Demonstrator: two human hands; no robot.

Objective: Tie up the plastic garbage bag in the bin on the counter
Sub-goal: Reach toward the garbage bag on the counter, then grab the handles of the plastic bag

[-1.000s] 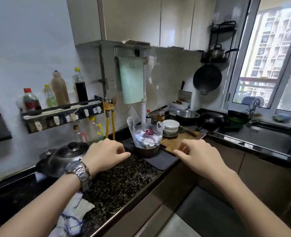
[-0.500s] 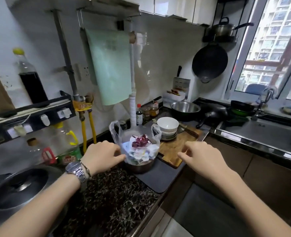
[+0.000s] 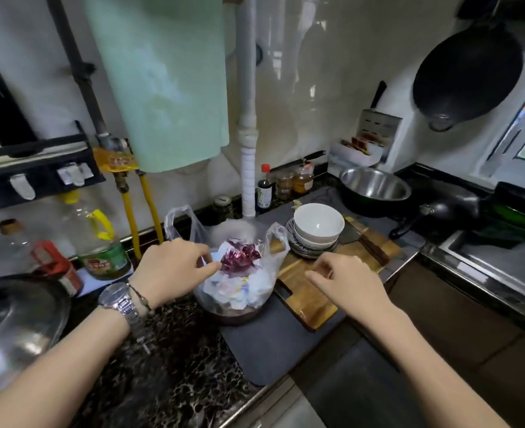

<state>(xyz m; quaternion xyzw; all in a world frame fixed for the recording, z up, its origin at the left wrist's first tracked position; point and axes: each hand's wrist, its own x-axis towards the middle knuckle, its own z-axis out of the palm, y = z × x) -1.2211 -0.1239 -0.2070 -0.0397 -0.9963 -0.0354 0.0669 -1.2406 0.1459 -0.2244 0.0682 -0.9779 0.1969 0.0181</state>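
A clear plastic garbage bag (image 3: 256, 281) lines a small dark bin (image 3: 235, 316) on a grey mat on the counter. It is full of white paper and purple scraps, and its two handle loops stand up at the left and right. My left hand (image 3: 170, 270), with a watch on the wrist, reaches the bag's left side, fingers curled toward the trash near the left loop. My right hand (image 3: 346, 279) hovers just right of the bag over the cutting board, fingers loosely spread, holding nothing.
A wooden cutting board (image 3: 323, 273) with stacked white bowls (image 3: 317, 227) lies right of the bin. Oil bottles (image 3: 100, 239) and a pot lid (image 3: 17, 319) are at the left. A steel bowl (image 3: 375, 183), a black pan (image 3: 449, 208) and the sink (image 3: 502, 257) are at the right.
The view has closed in on the bin. Both hands moved forward; the left hand now reaches the bag's left edge and the right hand is over the cutting board beside it.
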